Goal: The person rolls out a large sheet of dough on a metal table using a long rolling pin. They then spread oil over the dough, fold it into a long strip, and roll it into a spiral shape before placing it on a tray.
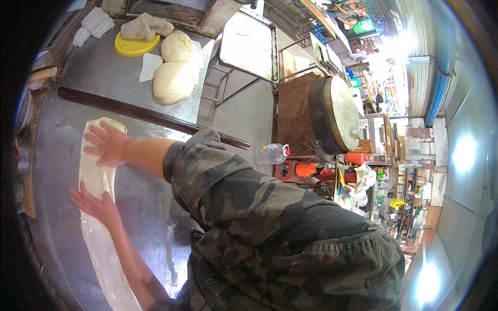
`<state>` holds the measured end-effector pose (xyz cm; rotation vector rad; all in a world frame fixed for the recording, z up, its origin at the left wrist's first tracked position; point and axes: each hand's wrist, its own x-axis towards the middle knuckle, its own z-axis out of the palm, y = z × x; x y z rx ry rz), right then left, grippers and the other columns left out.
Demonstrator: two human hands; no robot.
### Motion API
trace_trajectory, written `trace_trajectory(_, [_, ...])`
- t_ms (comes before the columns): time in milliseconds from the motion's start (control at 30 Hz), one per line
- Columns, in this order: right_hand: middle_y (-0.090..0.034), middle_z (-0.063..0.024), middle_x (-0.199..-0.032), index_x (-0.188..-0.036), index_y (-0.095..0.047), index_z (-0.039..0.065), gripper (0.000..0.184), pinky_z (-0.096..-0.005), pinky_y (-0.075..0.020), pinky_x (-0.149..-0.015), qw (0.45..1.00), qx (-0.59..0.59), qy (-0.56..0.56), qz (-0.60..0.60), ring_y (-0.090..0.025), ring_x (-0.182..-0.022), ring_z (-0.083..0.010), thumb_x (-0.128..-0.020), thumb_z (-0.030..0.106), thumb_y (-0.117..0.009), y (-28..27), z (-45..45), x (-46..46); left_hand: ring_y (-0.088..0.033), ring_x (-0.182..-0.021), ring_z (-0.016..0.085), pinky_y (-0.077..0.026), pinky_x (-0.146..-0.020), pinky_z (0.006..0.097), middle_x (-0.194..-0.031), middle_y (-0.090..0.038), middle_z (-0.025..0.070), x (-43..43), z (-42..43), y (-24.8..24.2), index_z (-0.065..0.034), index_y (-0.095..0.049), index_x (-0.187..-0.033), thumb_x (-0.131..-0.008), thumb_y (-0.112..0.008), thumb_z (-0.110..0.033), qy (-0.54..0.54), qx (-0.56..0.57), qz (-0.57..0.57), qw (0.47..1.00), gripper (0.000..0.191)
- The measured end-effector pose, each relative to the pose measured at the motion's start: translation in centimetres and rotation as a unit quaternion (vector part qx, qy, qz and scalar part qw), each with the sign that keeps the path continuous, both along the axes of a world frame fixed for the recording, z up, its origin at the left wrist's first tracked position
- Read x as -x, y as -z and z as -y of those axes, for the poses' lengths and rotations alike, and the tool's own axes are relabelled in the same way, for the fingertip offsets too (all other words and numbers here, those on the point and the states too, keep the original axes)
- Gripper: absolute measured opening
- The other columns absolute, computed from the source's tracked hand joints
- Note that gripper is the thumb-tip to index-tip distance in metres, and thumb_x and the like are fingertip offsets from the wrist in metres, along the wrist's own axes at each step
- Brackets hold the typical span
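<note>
A long, flat strip of pale dough (pixel 91 237) lies on the metal work table (pixel 151 217), running out of view at the lower edge. My right hand (pixel 107 143) rests palm down near the strip's upper end, fingers spread. Farther down the strip is my left hand (pixel 97 206), turned slightly on its side, with its fingers apart and touching the dough. Neither hand grips anything. Just past the strip's upper end lies a long dark rod (pixel 151 116), crossing the table and passing beyond its edge near my right sleeve.
Two dough lumps (pixel 175 83) sit beside a white flat scraper (pixel 149 67). A cloth (pixel 146 26) covers part of a yellow lid (pixel 134 46). Beyond stands a large tray (pixel 276 54) on a metal frame. A round covered drum (pixel 338 112) and plastic bottle (pixel 271 154) are at my right.
</note>
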<state>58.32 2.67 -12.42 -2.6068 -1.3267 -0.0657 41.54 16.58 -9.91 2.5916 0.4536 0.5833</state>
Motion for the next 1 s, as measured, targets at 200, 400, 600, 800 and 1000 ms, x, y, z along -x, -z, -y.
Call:
trace_trajectory(200, [-0.023,-0.0062,-0.171,-0.157,-0.040,0.028,0.069,-0.0572,-0.0052,-0.127,1.000,0.011,-0.009,0.016,-0.013,-0.159,-0.0313,-0.098,0.063,-0.047,-0.8,-0.3,0.3,-0.016,-0.157,0.040,-0.012,-0.125,0.0595,-0.171,-0.018,0.0176,2.7,1.2,-0.5,-0.0117,-0.028,-0.162,-0.092,-0.065,-0.033,0.014,-0.032,-0.092,0.995,0.082])
trace_trajectory(400, [-0.021,-0.0068,-0.171,-0.159,-0.037,0.027,0.069,-0.0550,-0.0055,-0.127,0.999,0.032,-0.021,-0.030,-0.010,-0.159,-0.0320,-0.100,0.060,-0.046,-1.2,-0.1,0.3,-0.016,-0.158,0.035,-0.016,-0.126,0.0546,-0.171,-0.015,0.0166,4.4,3.8,-0.9,-0.0063,-0.025,-0.162,-0.096,-0.063,-0.042,0.115,-0.083,-0.219,0.965,0.084])
trace_trajectory(600, [-0.019,-0.0085,-0.172,-0.160,-0.035,0.024,0.071,-0.0549,-0.0043,-0.128,0.998,0.041,-0.025,-0.040,-0.008,-0.159,-0.0324,-0.100,0.059,-0.046,-1.4,0.2,0.3,-0.018,-0.157,0.035,-0.017,-0.127,0.0525,-0.171,-0.017,0.0177,3.9,5.3,-1.8,-0.0039,-0.027,-0.160,-0.095,-0.066,-0.040,0.086,-0.075,-0.183,0.976,0.084])
trace_trajectory(800, [-0.020,-0.0093,-0.171,-0.160,-0.035,0.023,0.071,-0.0559,-0.0044,-0.128,0.996,0.067,-0.017,-0.052,-0.010,-0.159,-0.0329,-0.097,0.053,-0.051,-0.7,1.3,-0.6,-0.019,-0.157,0.036,-0.016,-0.126,0.0543,-0.170,-0.021,0.0191,3.1,6.6,-2.5,-0.0033,-0.028,-0.160,-0.093,-0.069,-0.037,0.101,-0.030,-0.173,0.979,0.086])
trace_trajectory(1000, [-0.015,-0.0102,-0.172,-0.164,-0.027,0.022,0.070,-0.0589,-0.0057,-0.126,0.992,0.118,-0.038,0.037,-0.008,-0.159,-0.0343,-0.103,0.052,-0.044,-0.8,-0.2,-0.3,-0.022,-0.156,0.037,-0.017,-0.126,0.0560,-0.167,-0.027,0.0205,2.9,6.4,-2.7,-0.0019,-0.035,-0.157,-0.093,-0.070,-0.038,0.087,-0.009,-0.162,0.983,0.082])
